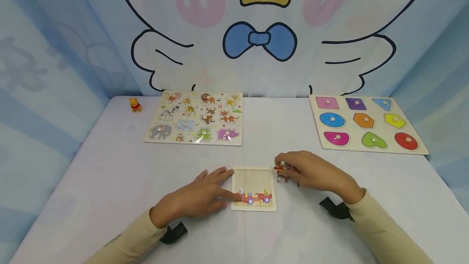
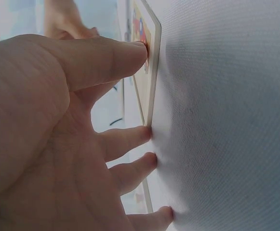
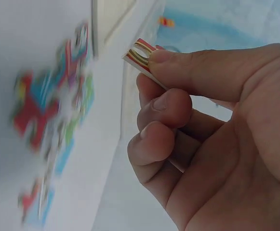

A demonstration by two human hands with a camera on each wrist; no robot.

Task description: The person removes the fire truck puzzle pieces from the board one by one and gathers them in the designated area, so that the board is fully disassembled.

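A small square wooden puzzle tray (image 1: 253, 179) lies on the table, with several red and tan jigsaw pieces (image 1: 261, 199) filling its lower strip. My left hand (image 1: 201, 194) is spread over the tray's left side, fingers extended. In the left wrist view its thumb (image 2: 115, 57) reaches over the tray's rim onto the pieces, and other fingertips touch near the edge and the cloth. My right hand (image 1: 311, 173) is just right of the tray. It pinches a jigsaw piece (image 3: 140, 57) between thumb and fingers. Loose jigsaw pieces (image 3: 46, 110) lie beneath it, blurred and partly hidden from above.
An animal peg board (image 1: 198, 139) lies at the back left, and a shape peg board (image 1: 351, 133) at the back right. A small yellow bear figure (image 1: 135, 105) stands in the far left corner. White cloth (image 1: 110, 166) covers the table; a printed curtain (image 1: 260, 80) hangs behind.
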